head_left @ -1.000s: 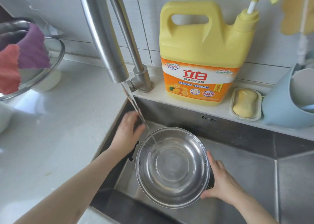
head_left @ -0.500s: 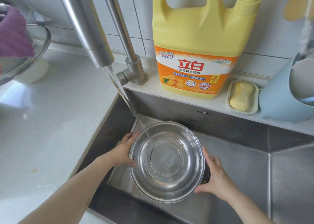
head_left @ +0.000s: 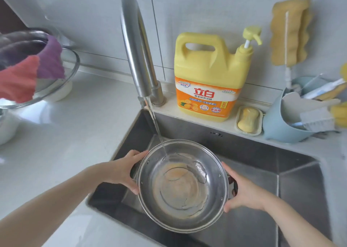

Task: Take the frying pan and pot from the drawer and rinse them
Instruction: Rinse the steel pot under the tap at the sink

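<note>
Rinsing one steel pot (head_left: pixel 183 185), held between hands over sink (head_left: pixel 300 181). Left hand (head_left: pixel 124 170) grips left handle, right hand (head_left: pixel 244 190) grips right handle; two-sided hold likely steadies pot under tap (head_left: pixel 139 59) stream, which strikes far inner wall. Frying pan: none visible. Beyond hands: one detergent jug (head_left: pixel 204 78), one soap bar (head_left: pixel 247 119).

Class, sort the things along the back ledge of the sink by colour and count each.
Yellow: 2, the yellow plastic detergent jug and the yellow soap bar.
Pale blue: 1, the pale blue plastic utensil holder.
Silver: 1, the steel tap.
Total: 4
</note>
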A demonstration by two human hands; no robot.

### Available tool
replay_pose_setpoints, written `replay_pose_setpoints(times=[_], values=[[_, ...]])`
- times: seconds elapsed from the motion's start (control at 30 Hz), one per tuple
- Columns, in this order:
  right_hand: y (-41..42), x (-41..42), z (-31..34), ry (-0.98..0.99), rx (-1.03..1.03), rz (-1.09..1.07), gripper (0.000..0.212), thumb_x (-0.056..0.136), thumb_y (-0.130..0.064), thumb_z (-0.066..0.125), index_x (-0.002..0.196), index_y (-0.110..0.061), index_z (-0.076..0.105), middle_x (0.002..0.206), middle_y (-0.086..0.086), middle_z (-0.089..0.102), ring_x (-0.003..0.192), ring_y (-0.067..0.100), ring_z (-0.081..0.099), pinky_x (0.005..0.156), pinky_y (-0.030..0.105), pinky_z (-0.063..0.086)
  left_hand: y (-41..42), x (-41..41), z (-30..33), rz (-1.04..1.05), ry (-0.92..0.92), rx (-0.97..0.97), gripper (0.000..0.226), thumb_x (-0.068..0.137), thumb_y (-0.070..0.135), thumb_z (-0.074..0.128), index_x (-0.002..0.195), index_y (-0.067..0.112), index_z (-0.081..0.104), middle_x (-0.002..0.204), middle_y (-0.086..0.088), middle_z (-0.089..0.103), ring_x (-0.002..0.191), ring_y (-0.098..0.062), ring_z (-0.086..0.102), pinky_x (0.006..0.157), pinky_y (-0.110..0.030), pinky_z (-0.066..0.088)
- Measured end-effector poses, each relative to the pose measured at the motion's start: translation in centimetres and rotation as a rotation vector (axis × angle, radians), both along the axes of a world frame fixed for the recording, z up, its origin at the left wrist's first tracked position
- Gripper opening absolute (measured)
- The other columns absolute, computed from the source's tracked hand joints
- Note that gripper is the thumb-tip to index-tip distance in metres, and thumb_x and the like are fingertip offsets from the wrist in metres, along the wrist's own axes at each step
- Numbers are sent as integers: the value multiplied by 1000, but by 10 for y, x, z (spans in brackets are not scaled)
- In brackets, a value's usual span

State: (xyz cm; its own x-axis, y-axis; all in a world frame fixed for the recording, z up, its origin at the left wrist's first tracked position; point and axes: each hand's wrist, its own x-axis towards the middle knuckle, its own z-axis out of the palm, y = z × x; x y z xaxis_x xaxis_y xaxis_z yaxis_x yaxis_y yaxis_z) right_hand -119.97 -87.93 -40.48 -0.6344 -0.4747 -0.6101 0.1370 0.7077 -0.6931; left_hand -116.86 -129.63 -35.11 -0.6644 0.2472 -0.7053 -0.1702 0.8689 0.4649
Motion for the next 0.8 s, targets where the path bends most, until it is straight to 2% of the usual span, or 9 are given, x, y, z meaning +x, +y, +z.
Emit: replay_pose_setpoints(times=[0.13,0.23,0.33,0.4,0.47,0.53,0.6,0.7,0.8], values=[[-12,11,42,22,-111,-15,132,48,-24,92,142,-63,8,122,-6,59,85,5,62,84,23,52,-8,-3,69,-24,88,-3,127,42,68,86,140,67,6,131,22,23,127,-8,35,111,-32,32],[-33,29,60,108,-207,-118,133,44,-16,92,133,-70,10,133,-11,53,98,3,58,88,20,51,-15,-3,120,-51,215,-27,121,43,60,90,127,78,5,123,21,26,103,2,43,94,-23,41],[-51,34,77,277,-251,-206,142,41,-16,96,136,-66,4,131,-28,37,118,-5,41,94,10,38,-22,3,155,-82,441,-123,134,43,58,91,144,59,2,124,16,23,94,-2,44,84,-15,37],[-56,25,98,401,-253,-189,147,39,-21,98,142,-62,1,122,-20,36,114,-9,38,95,11,38,-27,12,162,-52,557,-159,139,46,54,92,150,49,0,127,13,22,90,-3,47,78,-6,37],[-53,9,127,500,-233,-110,149,36,-32,98,145,-59,-1,123,-11,38,116,-5,40,96,11,38,-31,22,157,20,629,-115,139,48,51,93,149,51,-3,129,13,22,85,-4,51,75,-6,43],[-47,-8,161,549,-173,-14,148,34,-43,96,144,-62,-2,123,-9,38,110,12,52,95,18,41,-30,30,145,101,646,-50,142,46,50,94,148,53,-4,131,11,22,82,-4,52,77,-10,45],[-40,-25,196,560,-42,104,147,33,-47,94,140,-67,-4,113,-10,37,94,17,56,88,22,46,-22,36,130,171,588,20,145,42,54,93,149,48,-5,133,9,23,88,-4,48,85,-10,39],[-32,-49,248,534,168,285,145,31,-55,91,141,-65,-3,121,-9,44,103,11,52,95,29,47,-3,40,112,224,428,116,144,40,70,86,152,46,-2,136,12,25,120,-9,39,108,-23,31],[-23,-58,277,379,257,354,137,44,-45,93,146,-56,4,135,-22,46,115,1,50,84,11,47,7,34,116,179,285,170,136,41,70,85,150,52,6,134,13,32,130,-13,35,115,-39,26]])
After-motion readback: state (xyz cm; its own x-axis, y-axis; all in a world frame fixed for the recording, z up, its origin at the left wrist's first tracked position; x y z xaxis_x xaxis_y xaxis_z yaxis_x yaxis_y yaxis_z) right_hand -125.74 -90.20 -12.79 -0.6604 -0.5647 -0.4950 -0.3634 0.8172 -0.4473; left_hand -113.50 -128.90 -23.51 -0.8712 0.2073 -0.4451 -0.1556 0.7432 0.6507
